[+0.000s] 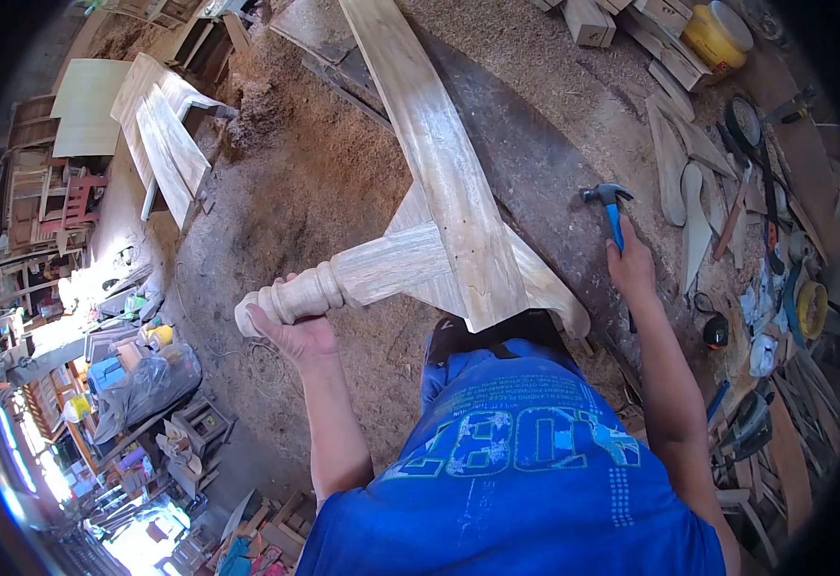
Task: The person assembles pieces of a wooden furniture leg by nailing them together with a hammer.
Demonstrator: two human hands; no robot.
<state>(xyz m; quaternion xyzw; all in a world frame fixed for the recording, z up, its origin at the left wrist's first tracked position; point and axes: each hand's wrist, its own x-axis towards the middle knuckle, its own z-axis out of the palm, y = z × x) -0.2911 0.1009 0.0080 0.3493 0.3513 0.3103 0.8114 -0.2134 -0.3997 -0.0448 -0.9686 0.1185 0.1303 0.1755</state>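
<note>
Left grip [297,336] clasps turned leg [382,266]; right grip [634,261] holds hammer [614,215], well apart from board edge [479,182].

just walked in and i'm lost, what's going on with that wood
A person's left hand holds a turned wooden leg by its rounded end, while the right hand grips a blue-handled claw hammer. A long wooden plank lies across the leg's square end. The hammer is apart from the plank; I can't tell whether plank and leg are joined.
</note>
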